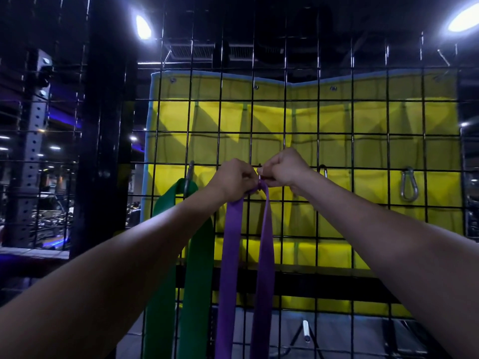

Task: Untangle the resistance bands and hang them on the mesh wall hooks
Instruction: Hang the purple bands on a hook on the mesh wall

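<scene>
A purple resistance band (232,255) hangs in two strands down the black mesh wall (318,149). My left hand (233,178) grips its top, bunched at a small metal hook (259,177) that shows between my two hands. My right hand (286,167) is curled round that hook from the right; its fingertips are hidden. A green band (197,255) hangs to the left from a silver carabiner hook (189,177).
Two more carabiner hooks hang on the mesh to the right, one (322,169) partly behind my right wrist, one (408,183) further out. A yellow padded mat (363,120) lies behind the mesh. A black post (103,125) stands left, gym equipment beyond.
</scene>
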### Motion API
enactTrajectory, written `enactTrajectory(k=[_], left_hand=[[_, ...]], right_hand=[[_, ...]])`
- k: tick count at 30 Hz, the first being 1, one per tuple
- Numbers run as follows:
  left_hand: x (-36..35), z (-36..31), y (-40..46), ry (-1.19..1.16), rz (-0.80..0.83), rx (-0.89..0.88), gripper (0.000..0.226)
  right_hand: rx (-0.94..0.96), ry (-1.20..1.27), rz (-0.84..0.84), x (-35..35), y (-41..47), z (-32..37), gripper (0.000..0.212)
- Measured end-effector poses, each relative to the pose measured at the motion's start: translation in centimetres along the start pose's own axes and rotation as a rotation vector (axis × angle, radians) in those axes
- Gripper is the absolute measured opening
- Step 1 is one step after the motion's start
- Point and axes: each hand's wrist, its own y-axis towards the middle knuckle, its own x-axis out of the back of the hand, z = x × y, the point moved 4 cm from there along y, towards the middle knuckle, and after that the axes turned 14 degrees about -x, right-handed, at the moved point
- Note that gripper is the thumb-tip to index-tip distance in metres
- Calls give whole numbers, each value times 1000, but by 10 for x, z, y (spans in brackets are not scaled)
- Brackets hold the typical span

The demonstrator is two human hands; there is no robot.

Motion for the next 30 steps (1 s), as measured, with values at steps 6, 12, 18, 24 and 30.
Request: enactTrajectory(k=[6, 12, 18, 24, 30], left_hand=[[1, 1, 3, 15, 47, 7, 19], [-1, 10, 6, -174, -2, 213, 17], [-7, 14, 3, -338, -117, 349, 6], [-8, 8, 7, -170, -105, 333, 15], [-2, 7, 7, -52, -59, 216, 8]], right_hand=[[-7, -30, 24, 0, 1, 0, 10], [48, -68, -39, -2, 1, 0, 8], [131, -162, -120, -4, 1, 0, 10], [151, -168, -129, -6, 2, -2, 12], [117, -130, -94, -5, 4, -2, 13]])
